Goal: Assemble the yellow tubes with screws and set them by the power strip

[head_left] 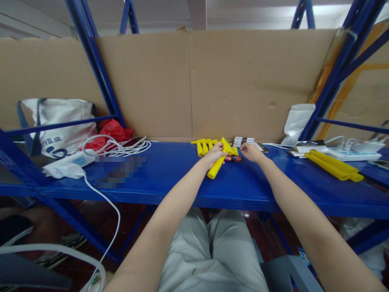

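Near the middle of the blue shelf top, my left hand (216, 154) is wrapped round a yellow tube-like piece (216, 167), whose rounded lower end points toward me. Just right of it is my right hand (248, 151), fingers curled together; whatever they may hold is too small to make out. Several yellow pieces (201, 148) stand in a row behind and left of my left hand. A dark red object with a black band (233, 158) lies between my hands. Behind it sit small white and black items (243, 140).
Two yellow tubes (334, 165) lie at the right, by a white power strip (352, 154). At the left are a white bag (65, 125), a red plastic bag (111, 132), coiled white cables (133, 149) and another power strip (71, 162). Cardboard (146, 85) stands behind.
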The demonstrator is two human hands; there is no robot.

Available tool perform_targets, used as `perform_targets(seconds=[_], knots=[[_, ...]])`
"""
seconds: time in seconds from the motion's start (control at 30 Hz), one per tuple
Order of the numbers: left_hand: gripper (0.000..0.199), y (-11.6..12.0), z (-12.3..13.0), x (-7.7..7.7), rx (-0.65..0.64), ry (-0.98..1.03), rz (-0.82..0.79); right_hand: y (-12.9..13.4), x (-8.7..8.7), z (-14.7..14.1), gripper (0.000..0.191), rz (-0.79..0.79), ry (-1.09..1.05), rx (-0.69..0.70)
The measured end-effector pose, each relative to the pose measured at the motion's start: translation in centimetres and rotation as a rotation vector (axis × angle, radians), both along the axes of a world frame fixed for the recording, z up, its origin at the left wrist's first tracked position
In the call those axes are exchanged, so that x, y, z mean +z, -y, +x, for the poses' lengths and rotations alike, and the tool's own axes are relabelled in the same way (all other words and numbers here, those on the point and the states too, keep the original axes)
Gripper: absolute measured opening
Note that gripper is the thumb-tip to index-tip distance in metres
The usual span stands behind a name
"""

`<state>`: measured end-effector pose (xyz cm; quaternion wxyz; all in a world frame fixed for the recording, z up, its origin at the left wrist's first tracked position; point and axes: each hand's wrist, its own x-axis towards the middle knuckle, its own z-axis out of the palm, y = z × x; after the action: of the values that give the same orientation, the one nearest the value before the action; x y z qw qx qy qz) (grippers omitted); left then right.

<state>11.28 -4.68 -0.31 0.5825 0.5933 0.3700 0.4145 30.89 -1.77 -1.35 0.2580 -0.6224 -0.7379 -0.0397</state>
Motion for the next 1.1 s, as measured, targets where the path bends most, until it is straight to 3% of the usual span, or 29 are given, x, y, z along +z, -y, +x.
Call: perform_targets(seconds=[0.13, 0.33, 1.1], knots=[[0.057, 0.1, 0.0, 0.1, -0.022, -0.018, 0.000, 0.1, 0.7, -0.5, 0.011, 0.123, -0.334, 0.188], [0.062, 0.2, 0.0, -0.2, -0.038, -0.133, 0.096, 0.4, 1.1, -2.5, 0.017, 0.109, -0.603, 0.423], [0.066, 0.2, -0.1, -0.5, -0.093, -0.219, 0.147, 0.1, 0.5, -3.1, 0.015, 0.040, -0.609, 0.436]])
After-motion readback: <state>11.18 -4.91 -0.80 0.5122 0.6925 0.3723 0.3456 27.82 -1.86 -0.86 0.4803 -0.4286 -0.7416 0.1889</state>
